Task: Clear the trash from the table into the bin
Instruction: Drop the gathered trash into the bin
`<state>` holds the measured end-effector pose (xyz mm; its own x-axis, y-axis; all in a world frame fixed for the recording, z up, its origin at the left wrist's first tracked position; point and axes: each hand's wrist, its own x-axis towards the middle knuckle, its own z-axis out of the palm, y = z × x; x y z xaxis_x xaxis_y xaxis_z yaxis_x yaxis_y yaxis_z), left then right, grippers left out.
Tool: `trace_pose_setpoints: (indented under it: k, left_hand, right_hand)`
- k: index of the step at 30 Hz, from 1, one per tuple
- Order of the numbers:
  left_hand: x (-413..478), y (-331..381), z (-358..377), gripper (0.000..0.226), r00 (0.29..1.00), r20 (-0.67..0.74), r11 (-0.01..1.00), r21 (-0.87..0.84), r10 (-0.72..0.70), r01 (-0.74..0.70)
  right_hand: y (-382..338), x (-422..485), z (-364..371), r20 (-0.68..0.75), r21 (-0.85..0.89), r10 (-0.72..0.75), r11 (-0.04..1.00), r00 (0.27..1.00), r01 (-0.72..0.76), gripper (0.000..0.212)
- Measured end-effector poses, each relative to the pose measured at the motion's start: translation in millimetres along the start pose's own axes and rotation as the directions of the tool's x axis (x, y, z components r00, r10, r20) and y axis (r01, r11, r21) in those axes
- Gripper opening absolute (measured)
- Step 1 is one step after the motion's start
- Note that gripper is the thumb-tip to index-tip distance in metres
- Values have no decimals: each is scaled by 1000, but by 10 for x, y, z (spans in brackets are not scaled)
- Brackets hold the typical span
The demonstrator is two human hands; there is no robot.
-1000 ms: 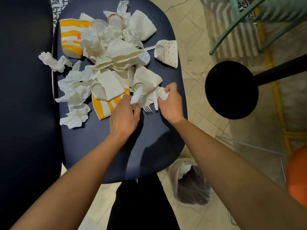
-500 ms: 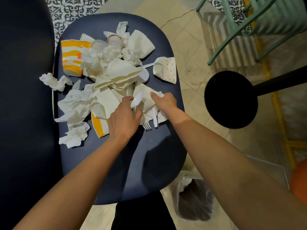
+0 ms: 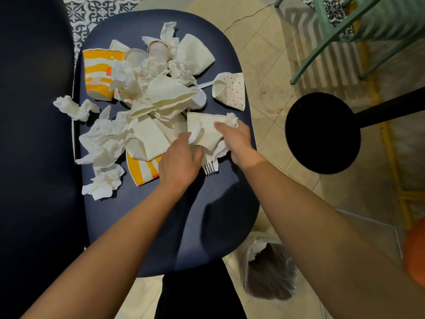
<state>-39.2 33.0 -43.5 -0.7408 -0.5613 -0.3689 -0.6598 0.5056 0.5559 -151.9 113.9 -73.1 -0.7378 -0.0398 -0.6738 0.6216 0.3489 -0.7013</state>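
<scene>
A heap of trash covers the far half of the dark blue table: crumpled napkins, flattened paper cups, yellow-striped cups and a dotted paper cone. My left hand grips a white plastic spoon at the pile's near edge. My right hand holds a flattened cream paper cup together with a crumpled napkin. A white plastic fork pokes out between the two hands. The bin, lined with a clear bag, stands on the floor under the table's near right edge.
A black round stool seat stands right of the table. Green chair legs are at the top right, and an orange object sits at the right edge. A dark surface borders the table on the left.
My right hand has moved up over the flattened cup, taking the crumpled napkin with it. My left hand has shifted slightly forward with the spoon. The camera view has tilted.
</scene>
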Motion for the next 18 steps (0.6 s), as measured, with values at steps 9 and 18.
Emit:
trace_pose_setpoints:
  k: [9,18]
  left_hand:
    - [115,176,173,34,998,-47,997,-65,-47,44]
    - [199,211,299,35,990,19,988,76,-137,135]
  right_hand:
    - [-57,-24,-501,-144,19,-144,989,979,149,7]
    - [70,-41,-603,-81,-93,-154,985,985,146,6]
